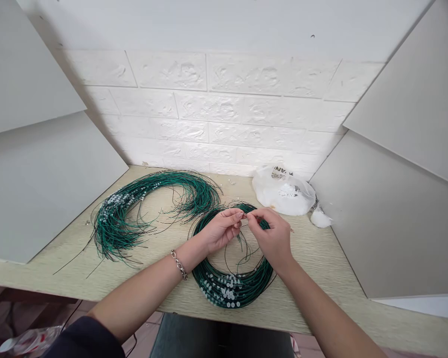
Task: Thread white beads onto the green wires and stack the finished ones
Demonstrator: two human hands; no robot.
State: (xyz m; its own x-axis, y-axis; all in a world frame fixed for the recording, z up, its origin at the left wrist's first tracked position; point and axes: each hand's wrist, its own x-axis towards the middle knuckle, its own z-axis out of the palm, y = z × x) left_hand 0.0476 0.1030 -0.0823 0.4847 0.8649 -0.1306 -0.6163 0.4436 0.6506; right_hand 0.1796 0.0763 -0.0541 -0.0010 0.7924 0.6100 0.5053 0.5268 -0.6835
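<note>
Above a round coil of green and black wires [259, 288], my left hand [224, 228] and my right hand [272, 236] meet almost fingertip to fingertip. Both are closed in a pinch. A short, thin dark bit of wire seems to run between the fingertips; its details are too small to make out. The coil lies near the table's front edge, with small white plastic pieces [229, 286] on the wires of its near side. To the left rests a second, curved bundle of green and black wires [194, 191], which also carries white pieces.
A clear plastic bag [265, 186] with small white pieces lies at the back right, beside a smaller bag [321, 218]. Grey panels [59, 184] flank the wooden table [321, 278], and a white brick-patterned wall [224, 109] closes the back. A plastic bottle [33, 340] is below left.
</note>
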